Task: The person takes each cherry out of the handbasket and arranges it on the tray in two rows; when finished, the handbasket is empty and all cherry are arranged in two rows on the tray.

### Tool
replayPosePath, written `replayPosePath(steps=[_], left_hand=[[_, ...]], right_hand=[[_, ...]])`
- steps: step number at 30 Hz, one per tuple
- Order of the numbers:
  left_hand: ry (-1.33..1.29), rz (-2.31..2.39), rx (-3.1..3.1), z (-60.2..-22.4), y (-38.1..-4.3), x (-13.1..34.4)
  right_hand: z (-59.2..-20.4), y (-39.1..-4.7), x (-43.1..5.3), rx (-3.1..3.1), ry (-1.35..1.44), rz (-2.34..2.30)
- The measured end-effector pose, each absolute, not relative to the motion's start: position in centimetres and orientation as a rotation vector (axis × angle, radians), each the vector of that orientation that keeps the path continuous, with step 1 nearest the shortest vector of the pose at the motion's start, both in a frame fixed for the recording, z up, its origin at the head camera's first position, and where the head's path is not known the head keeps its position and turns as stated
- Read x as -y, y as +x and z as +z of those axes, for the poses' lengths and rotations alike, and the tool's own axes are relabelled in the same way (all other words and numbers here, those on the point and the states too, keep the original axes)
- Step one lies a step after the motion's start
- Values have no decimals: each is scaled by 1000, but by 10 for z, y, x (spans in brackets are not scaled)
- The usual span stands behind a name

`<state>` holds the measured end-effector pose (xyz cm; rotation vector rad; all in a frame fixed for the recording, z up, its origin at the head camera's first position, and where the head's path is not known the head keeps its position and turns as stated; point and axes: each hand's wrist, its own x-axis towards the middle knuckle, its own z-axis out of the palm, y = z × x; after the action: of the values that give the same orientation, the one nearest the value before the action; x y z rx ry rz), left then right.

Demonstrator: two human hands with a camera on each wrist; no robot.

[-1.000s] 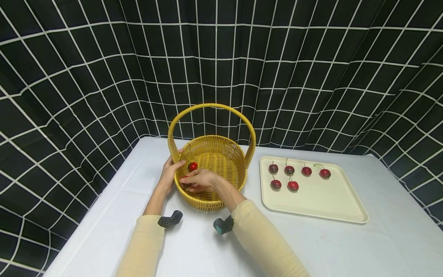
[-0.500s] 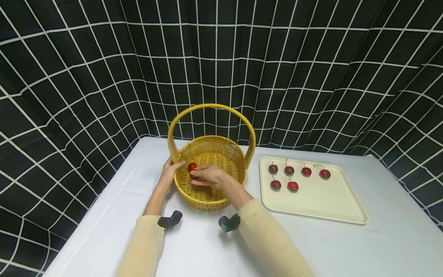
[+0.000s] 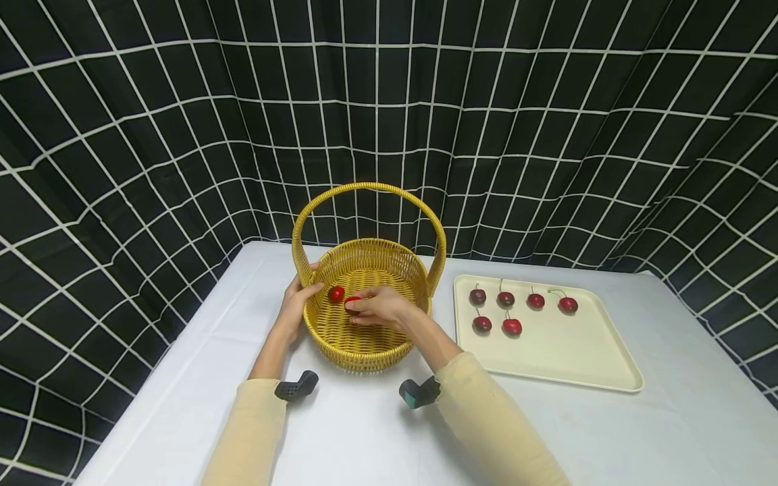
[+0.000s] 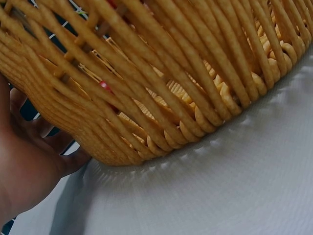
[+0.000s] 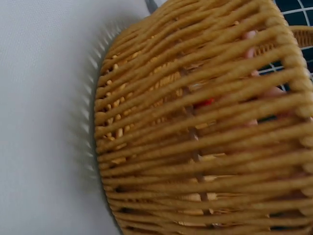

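A yellow wicker basket (image 3: 377, 271) with a tall arched handle stands on the table. My left hand (image 3: 294, 307) grips its left rim, the thumb over the edge. In the left wrist view, that hand's (image 4: 29, 161) fingers lie against the outer wall. Inside the basket, my right hand (image 3: 384, 307) pinches a red cherry (image 3: 352, 304) just above the woven floor. Another cherry (image 3: 337, 293) lies in the basket's left part, to the left of the pinched one. The basket wall (image 5: 205, 132) mostly hides the right hand in the right wrist view.
To the right, a cream tray (image 3: 571, 351) bears several dark red cherries with stems, among them one at the front (image 3: 512, 327). A white cloth (image 3: 340, 432) covers the table. Black curtain with a white grid (image 3: 377, 121) surrounds it at the back and sides.
My right hand has moved from the basket's left front, up and to the right, with the cherry between its fingers. My left hand stays at the rim.
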<state>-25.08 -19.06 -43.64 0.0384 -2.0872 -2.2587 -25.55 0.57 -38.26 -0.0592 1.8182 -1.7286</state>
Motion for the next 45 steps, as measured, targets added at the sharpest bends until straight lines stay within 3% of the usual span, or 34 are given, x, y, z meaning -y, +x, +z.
replayPosePath(steps=[29, 45], left_hand=[[38, -2271, 2086, -440, -252, 195], [25, -2287, 2059, -439, -254, 193]], right_hand=[[-363, -227, -58, -1935, -224, -1756], [-365, -219, -111, -1978, -288, -1779]])
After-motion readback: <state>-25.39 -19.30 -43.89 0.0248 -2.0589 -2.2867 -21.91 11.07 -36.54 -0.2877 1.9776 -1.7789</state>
